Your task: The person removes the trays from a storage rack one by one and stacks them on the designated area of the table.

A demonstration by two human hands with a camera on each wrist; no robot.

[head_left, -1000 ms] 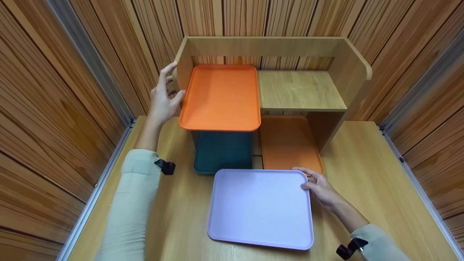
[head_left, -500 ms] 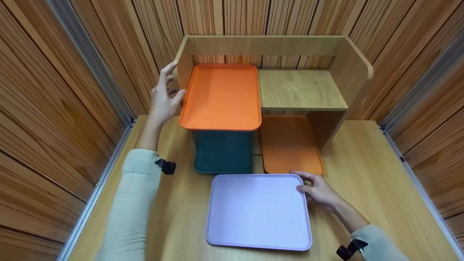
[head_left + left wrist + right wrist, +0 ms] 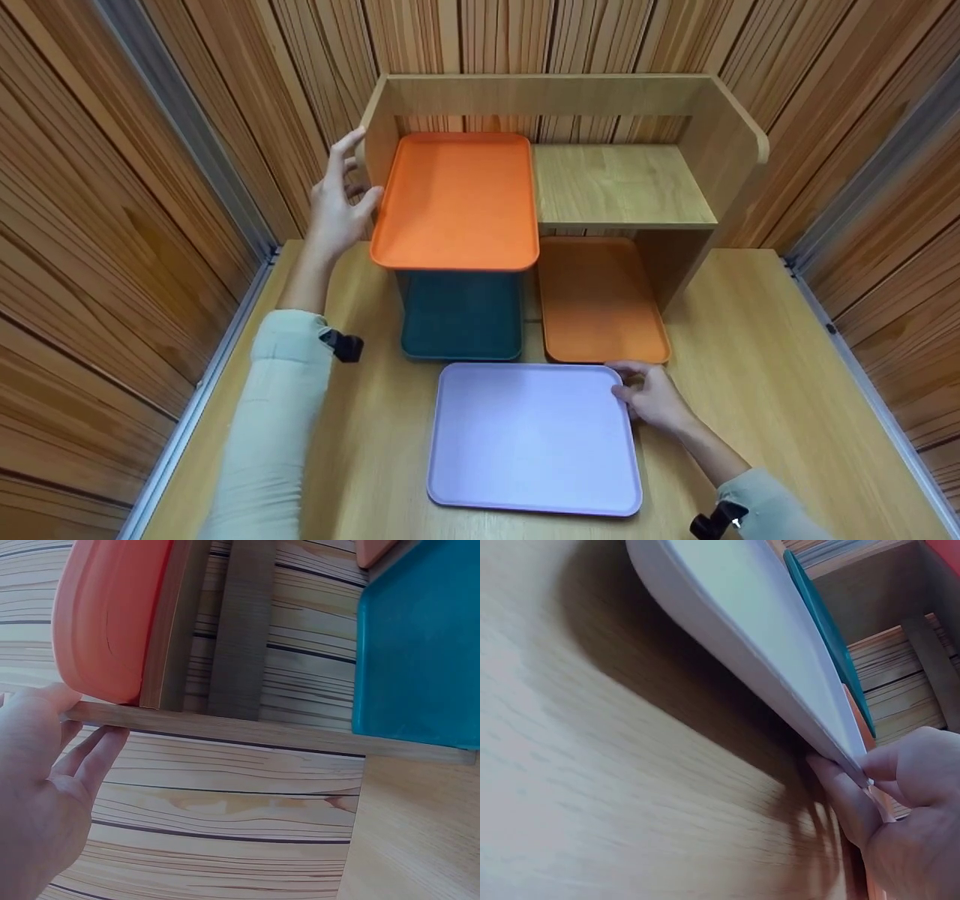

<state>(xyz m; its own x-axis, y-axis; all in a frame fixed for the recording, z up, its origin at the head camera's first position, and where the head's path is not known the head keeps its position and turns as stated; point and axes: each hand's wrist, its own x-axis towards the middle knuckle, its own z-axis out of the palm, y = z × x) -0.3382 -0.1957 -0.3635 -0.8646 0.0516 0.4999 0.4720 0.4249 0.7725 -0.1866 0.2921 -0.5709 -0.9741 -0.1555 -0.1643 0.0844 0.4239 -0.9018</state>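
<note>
Pinching the lilac tray (image 3: 534, 442) by its far right corner, my right hand (image 3: 654, 396) presumably controls it; my half-curled left hand (image 3: 337, 206) grips the shelf unit (image 3: 626, 184) at left, likely bracing.

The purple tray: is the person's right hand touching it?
Touching: the right wrist view shows the right hand pinching the purple tray at one corner.
</note>
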